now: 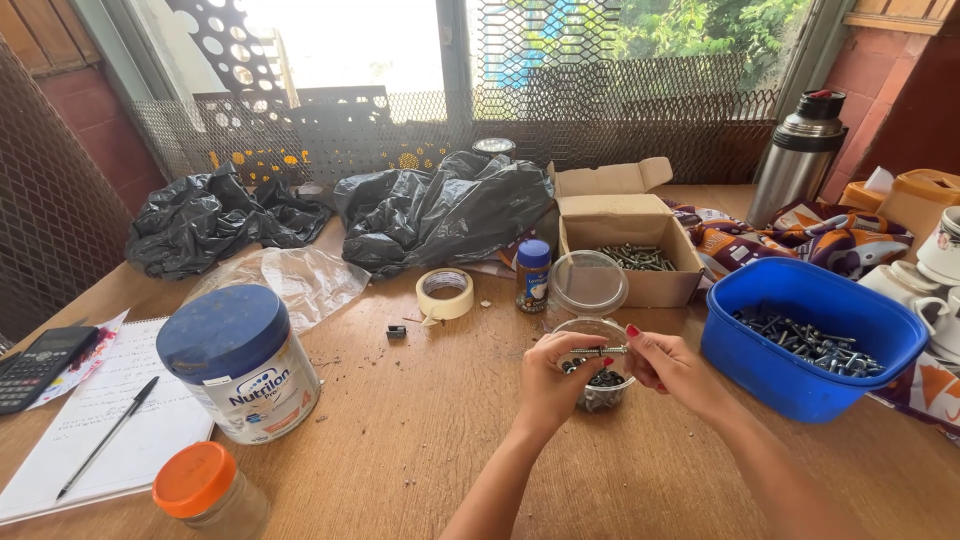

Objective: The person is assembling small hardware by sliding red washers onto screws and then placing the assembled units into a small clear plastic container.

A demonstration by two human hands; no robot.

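Head view: both hands meet over a small clear plastic tub point(603, 388) of dark screws, sitting on the brown wooden desk point(420, 440). A slim dark metal bolt point(598, 351) is held between them, long axis roughly horizontal, running left-right across the tub mouth. Left hand point(553, 385) pinches its left end, fingers curled in; right hand point(672, 367) pinches the right end with thumb and forefinger, red nails showing. Both hands equally close, each on its own end; bolt sits just above the tub, not in it. Blue plastic basin point(800, 385) with more screws lies just right of the right hand. Open cardboard box point(625, 250) of screws stands beyond the tub, a clear round lid point(587, 285) between them. White tin with blue lid point(240, 365) well left.
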